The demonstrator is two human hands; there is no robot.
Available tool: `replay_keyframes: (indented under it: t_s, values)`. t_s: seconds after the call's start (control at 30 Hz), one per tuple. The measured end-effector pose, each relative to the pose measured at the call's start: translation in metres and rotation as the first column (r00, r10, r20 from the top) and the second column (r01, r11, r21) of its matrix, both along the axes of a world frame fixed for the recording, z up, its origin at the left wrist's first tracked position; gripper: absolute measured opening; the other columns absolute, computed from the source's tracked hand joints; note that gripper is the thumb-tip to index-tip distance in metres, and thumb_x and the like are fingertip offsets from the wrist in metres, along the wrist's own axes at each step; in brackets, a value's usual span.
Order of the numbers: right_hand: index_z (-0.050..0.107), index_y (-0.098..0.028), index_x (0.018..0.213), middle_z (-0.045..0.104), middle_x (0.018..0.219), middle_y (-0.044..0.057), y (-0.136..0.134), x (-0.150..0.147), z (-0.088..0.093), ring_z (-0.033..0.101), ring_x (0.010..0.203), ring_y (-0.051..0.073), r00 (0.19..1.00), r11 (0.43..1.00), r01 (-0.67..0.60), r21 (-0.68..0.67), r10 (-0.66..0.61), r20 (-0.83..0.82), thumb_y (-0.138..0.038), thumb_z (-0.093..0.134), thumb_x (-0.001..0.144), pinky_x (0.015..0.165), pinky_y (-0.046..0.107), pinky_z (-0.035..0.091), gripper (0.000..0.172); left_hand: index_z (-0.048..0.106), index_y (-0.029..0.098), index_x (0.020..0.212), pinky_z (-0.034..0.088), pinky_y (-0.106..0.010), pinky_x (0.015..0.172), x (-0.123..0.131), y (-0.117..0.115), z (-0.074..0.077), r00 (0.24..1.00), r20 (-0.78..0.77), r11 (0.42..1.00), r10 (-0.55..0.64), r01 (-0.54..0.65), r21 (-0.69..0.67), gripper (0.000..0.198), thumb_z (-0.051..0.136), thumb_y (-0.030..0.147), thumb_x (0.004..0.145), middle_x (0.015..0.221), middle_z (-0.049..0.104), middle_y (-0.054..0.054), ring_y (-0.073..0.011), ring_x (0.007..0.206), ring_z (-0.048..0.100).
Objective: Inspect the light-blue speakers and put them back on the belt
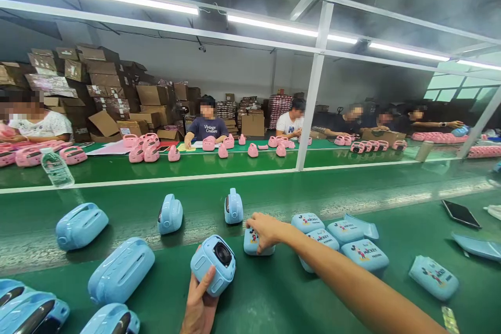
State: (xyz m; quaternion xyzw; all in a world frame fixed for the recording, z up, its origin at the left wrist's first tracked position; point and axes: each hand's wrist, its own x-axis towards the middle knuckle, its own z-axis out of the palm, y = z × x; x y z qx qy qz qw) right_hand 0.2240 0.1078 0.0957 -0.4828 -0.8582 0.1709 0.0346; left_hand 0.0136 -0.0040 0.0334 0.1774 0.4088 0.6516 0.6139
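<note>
My left hand [201,300] grips a light-blue portable speaker [213,265] and holds it up over the green bench, its round black driver facing up and to the right. My right hand [266,232] reaches across, fingers curled over a light-blue rounded cover [250,242] with a cartoon mouse print, which appears to rest on the bench. To the right of it lie several similar covers [364,254] printed "Mickey". Another blue handled speaker [234,206] stands just behind my hands.
More blue speakers [122,270] lie at the left. A single printed cover [433,277], a phone [461,214] and a curved blue piece [477,247] are at the right. A water bottle [57,168] stands beyond. Several people sit across the line among pink speakers [151,151]; a white post [315,73] rises ahead.
</note>
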Motion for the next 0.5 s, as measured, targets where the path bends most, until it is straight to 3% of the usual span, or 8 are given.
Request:
replay_keyframes:
  t_s: [0.13, 0.3, 0.37, 0.5]
  values:
    - [0.065, -0.014, 0.122, 0.062, 0.116, 0.014, -0.001, 0.015, 0.002, 0.062, 0.107, 0.035, 0.966, 0.997, 0.046, -0.068, -0.062, -0.252, -0.031, 0.094, 0.048, 0.095, 0.05, 0.05, 0.081, 0.064, 0.028, 0.129, 0.056, -0.038, 0.101, -0.001, 0.001, -0.004, 0.999, 0.032, 0.999, -0.033, 0.032, 0.035, 0.081, 0.094, 0.034, 0.054, 0.115, 0.076, -0.002, -0.0315, 0.121, 0.063]
    - [0.049, -0.02, 0.14, 0.067, 0.115, 0.01, -0.041, 0.016, -0.011, 0.067, 0.107, 0.027, 0.791, 0.978, -0.025, -0.207, -0.108, -0.602, -0.043, 0.067, 0.084, 0.09, 0.041, 0.054, 0.064, 0.055, 0.031, 0.14, 0.053, -0.042, 0.104, 0.004, -0.005, -0.003, 0.997, 0.022, 0.994, -0.076, 0.074, 0.08, 0.091, 0.093, 0.047, 0.058, 0.132, 0.069, -0.007, -0.035, 0.128, 0.058]
    - [0.046, -0.02, 0.142, 0.067, 0.12, 0.012, -0.065, 0.008, -0.023, 0.067, 0.111, 0.028, 0.693, 0.966, -0.084, -0.243, -0.118, -0.712, -0.049, 0.058, 0.089, 0.094, 0.043, 0.054, 0.061, 0.051, 0.03, 0.143, 0.051, -0.042, 0.105, 0.01, -0.01, -0.003, 0.995, -0.025, 0.991, -0.1, 0.102, 0.092, 0.093, 0.091, 0.047, 0.061, 0.138, 0.065, -0.009, -0.0356, 0.13, 0.057]
    - [0.057, -0.023, 0.133, 0.067, 0.122, 0.013, -0.106, -0.01, -0.044, 0.064, 0.114, 0.032, 0.362, 0.941, -0.077, -0.329, -0.281, -0.889, -0.054, 0.073, 0.077, 0.1, 0.049, 0.05, 0.066, 0.051, 0.025, 0.144, 0.049, -0.046, 0.106, 0.022, -0.018, -0.006, 0.989, -0.096, 0.984, -0.113, 0.125, 0.13, 0.103, 0.095, 0.044, 0.054, 0.135, 0.066, -0.015, -0.0398, 0.127, 0.058]
